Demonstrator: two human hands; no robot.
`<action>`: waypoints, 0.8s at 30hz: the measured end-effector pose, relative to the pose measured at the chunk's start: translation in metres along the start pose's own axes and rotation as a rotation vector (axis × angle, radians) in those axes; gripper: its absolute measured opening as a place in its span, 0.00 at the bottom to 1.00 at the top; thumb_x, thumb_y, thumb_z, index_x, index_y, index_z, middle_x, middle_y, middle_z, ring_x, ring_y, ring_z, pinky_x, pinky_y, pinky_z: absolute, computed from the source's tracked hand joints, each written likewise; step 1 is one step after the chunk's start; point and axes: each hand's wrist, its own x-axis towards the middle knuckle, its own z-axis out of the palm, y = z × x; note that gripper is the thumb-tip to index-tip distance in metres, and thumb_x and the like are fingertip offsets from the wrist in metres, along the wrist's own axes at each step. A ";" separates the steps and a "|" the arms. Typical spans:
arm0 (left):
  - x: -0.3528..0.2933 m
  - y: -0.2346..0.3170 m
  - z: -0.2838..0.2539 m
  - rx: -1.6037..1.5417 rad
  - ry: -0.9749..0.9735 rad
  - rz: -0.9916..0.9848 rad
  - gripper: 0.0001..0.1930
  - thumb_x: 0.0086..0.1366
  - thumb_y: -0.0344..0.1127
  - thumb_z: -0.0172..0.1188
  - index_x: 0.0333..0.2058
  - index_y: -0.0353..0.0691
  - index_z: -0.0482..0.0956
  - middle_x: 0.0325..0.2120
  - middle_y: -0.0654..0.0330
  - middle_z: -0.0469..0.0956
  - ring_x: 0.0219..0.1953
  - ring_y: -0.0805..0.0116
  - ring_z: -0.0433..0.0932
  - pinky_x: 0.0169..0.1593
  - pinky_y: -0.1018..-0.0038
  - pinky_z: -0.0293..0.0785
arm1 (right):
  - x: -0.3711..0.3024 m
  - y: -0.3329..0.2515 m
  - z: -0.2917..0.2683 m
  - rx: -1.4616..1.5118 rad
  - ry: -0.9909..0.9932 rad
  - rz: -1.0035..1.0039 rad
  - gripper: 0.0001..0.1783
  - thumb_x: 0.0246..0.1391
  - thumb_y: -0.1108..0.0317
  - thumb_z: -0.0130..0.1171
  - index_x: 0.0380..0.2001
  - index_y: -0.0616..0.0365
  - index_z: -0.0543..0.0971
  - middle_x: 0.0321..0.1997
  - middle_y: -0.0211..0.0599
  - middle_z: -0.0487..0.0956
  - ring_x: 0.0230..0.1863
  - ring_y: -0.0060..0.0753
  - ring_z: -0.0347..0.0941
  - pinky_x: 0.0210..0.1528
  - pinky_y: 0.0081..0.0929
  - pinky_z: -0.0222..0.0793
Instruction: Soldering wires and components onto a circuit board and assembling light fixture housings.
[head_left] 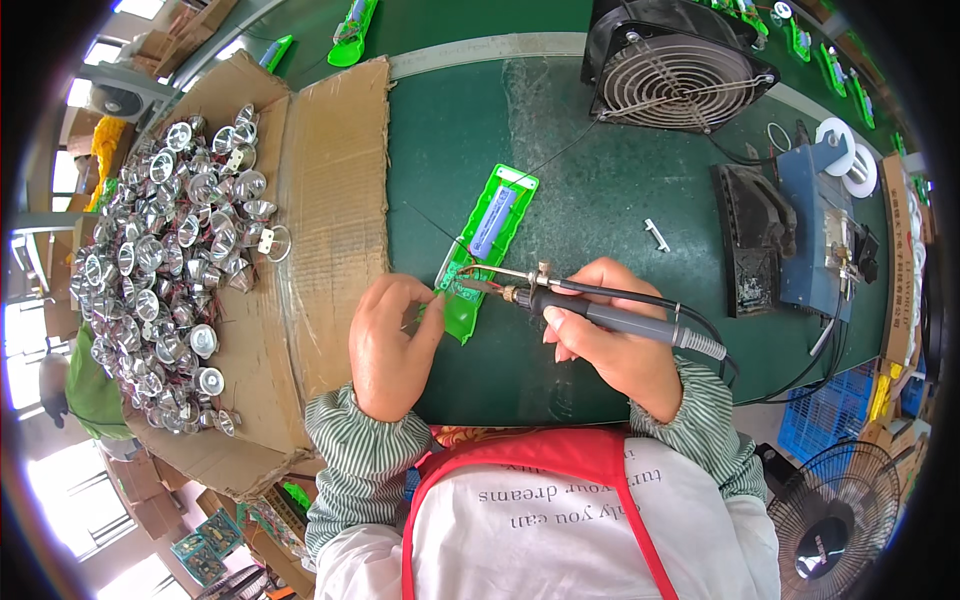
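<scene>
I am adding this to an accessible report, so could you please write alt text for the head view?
A person's right hand holds a black-handled soldering iron to the circuit end of a bright green plastic casing on a dark green bench, while the left hand steadies that end. A heap of shiny silver metal reflector cups lies on flattened cardboard to the left.

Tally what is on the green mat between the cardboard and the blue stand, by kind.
Green plastic case with blue cell: 1
Soldering iron, in the right hand: 1
Small white part: 1
Black box fan: 1
Total: 4
</scene>
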 end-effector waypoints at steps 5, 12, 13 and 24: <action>0.001 -0.003 -0.006 0.024 0.000 -0.010 0.04 0.53 0.25 0.60 0.27 0.32 0.73 0.26 0.56 0.72 0.26 0.65 0.71 0.31 0.73 0.67 | 0.000 -0.003 0.004 0.022 0.016 -0.036 0.07 0.50 0.76 0.58 0.31 0.66 0.71 0.25 0.37 0.78 0.24 0.19 0.74 0.23 0.17 0.71; 0.006 0.012 0.007 0.009 -0.040 0.010 0.04 0.53 0.23 0.58 0.25 0.33 0.71 0.22 0.56 0.69 0.24 0.66 0.69 0.28 0.73 0.66 | -0.022 -0.004 -0.027 -0.012 0.029 -0.140 0.08 0.49 0.75 0.61 0.32 0.67 0.74 0.23 0.35 0.77 0.25 0.20 0.75 0.24 0.20 0.70; 0.005 0.013 0.008 -0.007 -0.016 0.026 0.04 0.53 0.23 0.58 0.25 0.34 0.71 0.22 0.57 0.69 0.24 0.68 0.68 0.27 0.74 0.65 | -0.023 -0.005 -0.028 0.134 -0.015 -0.101 0.11 0.49 0.71 0.63 0.33 0.64 0.75 0.22 0.33 0.77 0.23 0.17 0.73 0.23 0.20 0.69; -0.011 0.033 -0.010 0.471 -0.132 0.424 0.17 0.57 0.42 0.64 0.35 0.32 0.76 0.28 0.48 0.75 0.27 0.53 0.73 0.32 0.65 0.71 | -0.036 -0.007 -0.047 0.080 -0.055 -0.263 0.10 0.52 0.64 0.53 0.30 0.60 0.69 0.20 0.29 0.73 0.18 0.20 0.69 0.19 0.21 0.65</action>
